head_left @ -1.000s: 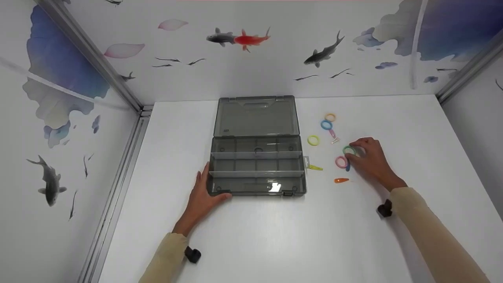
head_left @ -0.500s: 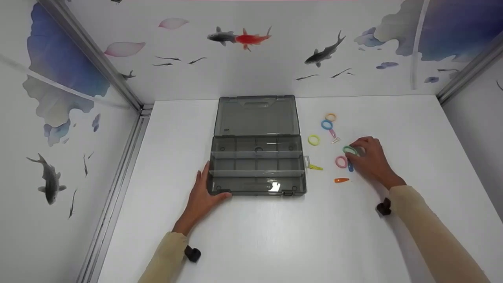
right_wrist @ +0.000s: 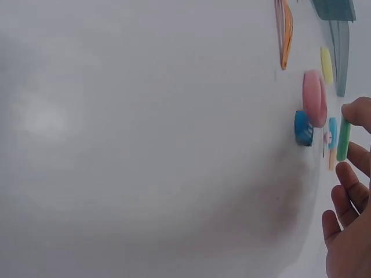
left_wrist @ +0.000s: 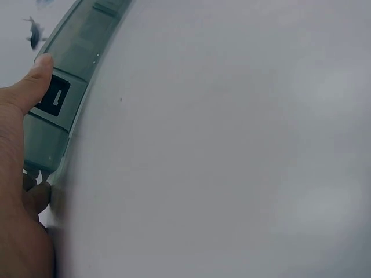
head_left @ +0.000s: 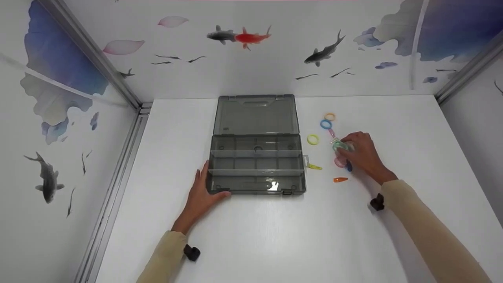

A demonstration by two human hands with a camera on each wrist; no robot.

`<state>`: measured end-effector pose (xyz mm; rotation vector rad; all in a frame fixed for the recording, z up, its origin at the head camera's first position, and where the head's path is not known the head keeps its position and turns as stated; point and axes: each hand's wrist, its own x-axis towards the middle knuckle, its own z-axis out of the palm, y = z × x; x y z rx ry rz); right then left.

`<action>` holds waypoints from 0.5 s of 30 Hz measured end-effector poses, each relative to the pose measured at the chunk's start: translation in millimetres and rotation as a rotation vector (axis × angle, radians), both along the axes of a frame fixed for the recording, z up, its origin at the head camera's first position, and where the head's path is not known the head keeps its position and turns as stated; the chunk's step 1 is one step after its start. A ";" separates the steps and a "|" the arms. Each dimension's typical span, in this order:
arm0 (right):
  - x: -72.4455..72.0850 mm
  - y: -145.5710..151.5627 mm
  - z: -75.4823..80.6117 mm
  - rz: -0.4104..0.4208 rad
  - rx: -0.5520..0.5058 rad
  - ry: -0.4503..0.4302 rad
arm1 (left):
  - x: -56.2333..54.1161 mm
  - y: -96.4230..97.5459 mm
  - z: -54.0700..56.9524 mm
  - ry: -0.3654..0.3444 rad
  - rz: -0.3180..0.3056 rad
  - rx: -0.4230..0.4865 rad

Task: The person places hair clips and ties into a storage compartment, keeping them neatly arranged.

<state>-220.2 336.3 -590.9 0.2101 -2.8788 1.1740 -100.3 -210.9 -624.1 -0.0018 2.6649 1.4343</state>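
A grey translucent storage box [head_left: 257, 182] lies with its lid [head_left: 256, 116] folded back; two clear dividers split its tray into three rows. My left hand [head_left: 200, 194] holds the box's front left corner, thumb on the front face by the black latch [left_wrist: 53, 95], fingers along the side. My right hand [head_left: 363, 155] pinches a green hair tie [right_wrist: 343, 139] between thumb and index finger, raised off the table. Below it are a pink hair tie [right_wrist: 315, 98] and a blue hair clip [right_wrist: 303, 128]. The right hand's other fingers are loosely bent.
Right of the box lie a yellow hair tie [head_left: 308, 140], a yellow hair clip [head_left: 314, 166], an orange hair clip [head_left: 340, 179], a blue hair tie [head_left: 321, 125], an orange hair tie [head_left: 330, 113] and a pink hair clip [head_left: 332, 133]. White walls surround the table.
My right hand has lifted the green hair tie and shifted left with it, now above the pink hair tie. My left hand stays at the box corner.
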 end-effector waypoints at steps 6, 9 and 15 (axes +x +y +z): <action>-9.3 -18.0 7.5 0.046 -0.004 0.017 | -0.8 -0.3 0.5 0.003 -0.003 -0.003; -14.4 -27.3 10.8 0.075 -0.008 0.057 | -0.3 -0.1 0.5 0.004 -0.002 -0.006; -23.7 -46.9 20.0 0.163 -0.039 0.200 | 0.1 0.7 -1.3 0.003 0.002 -0.024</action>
